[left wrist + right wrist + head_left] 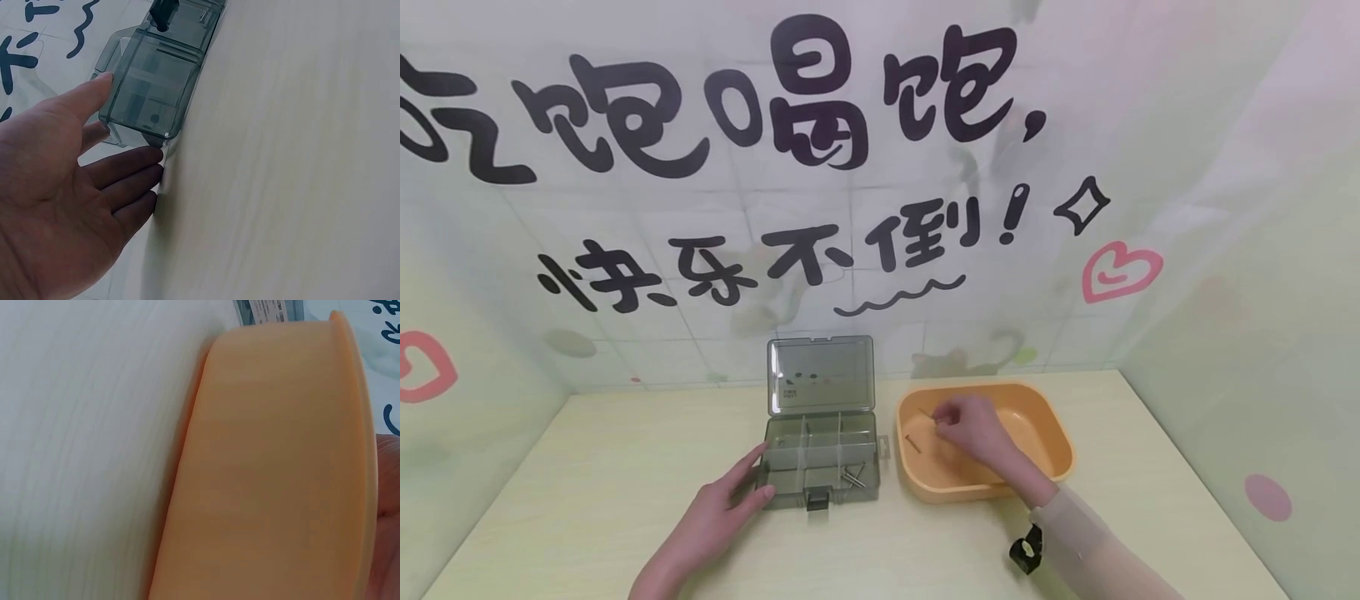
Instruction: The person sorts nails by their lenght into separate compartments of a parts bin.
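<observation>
On the wall [887, 333], large dark writing [632, 121] can be read as "吃饱喝饱," above "快乐不倒!", with a wavy line and a pink heart [1122, 272] drawn near it. Small dark print on the raised lid [822, 367] of a translucent grey box [859, 497] cannot be made out; in the right wrist view, a pale label [269, 310] beyond the tray is seen with lines too small to read. The box is set open on the desk [610, 467] and is divided into six compartments; several metal screws [853, 477] are held in the front right one. Just to its right, one screw [913, 444] is contained in an orange tray [940, 492]. Over the tray's left part, a slim screw [927, 412] is pinched in the fingertips of the right hand [973, 429]. The box's left side is touched by the left hand [722, 504], whose extended fingers are shown more clearly in the left wrist view. In the right wrist view, the fingertips are hidden behind the tray's outer wall.
</observation>
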{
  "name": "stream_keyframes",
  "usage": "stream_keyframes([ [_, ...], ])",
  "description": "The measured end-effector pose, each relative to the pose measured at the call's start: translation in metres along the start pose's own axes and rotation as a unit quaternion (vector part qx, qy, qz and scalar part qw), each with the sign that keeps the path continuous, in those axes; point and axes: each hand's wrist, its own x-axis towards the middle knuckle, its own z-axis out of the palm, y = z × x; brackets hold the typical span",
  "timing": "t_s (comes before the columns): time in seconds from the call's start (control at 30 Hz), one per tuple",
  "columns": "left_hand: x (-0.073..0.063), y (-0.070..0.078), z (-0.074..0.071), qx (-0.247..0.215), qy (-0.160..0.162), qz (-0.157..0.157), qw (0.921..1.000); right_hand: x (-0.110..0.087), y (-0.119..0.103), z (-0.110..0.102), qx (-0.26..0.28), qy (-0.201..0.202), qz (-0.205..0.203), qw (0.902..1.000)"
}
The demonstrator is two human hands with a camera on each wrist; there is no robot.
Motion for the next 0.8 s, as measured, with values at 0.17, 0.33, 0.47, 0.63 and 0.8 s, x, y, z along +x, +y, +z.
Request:
stream_keyframes([
  [0.17, -0.001, 0.000, 0.000, 0.004, 0.002, 0.000, 1.0000, -0.002, -0.007, 0.004, 0.023, -0.013, -0.002, 0.9996],
  [0.33, -0.001, 0.000, -0.001, 0.003, 0.000, -0.003, 1.0000, -0.006, -0.016, 0.005, 0.040, -0.025, -0.004, 0.9989],
  [0.47, 0.000, 0.000, 0.000, -0.001, -0.002, -0.002, 1.0000, -0.009, -0.023, 0.005, 0.041, -0.031, -0.009, 0.9986],
  [0.63, 0.000, 0.000, 0.001, -0.003, -0.001, 0.003, 1.0000, -0.011, -0.037, 0.007, 0.048, -0.030, -0.033, 0.9979],
  [0.8, 0.000, 0.001, 0.000, -0.003, 0.002, 0.006, 1.0000, -0.011, -0.049, 0.015, 0.053, -0.035, -0.062, 0.9961],
])
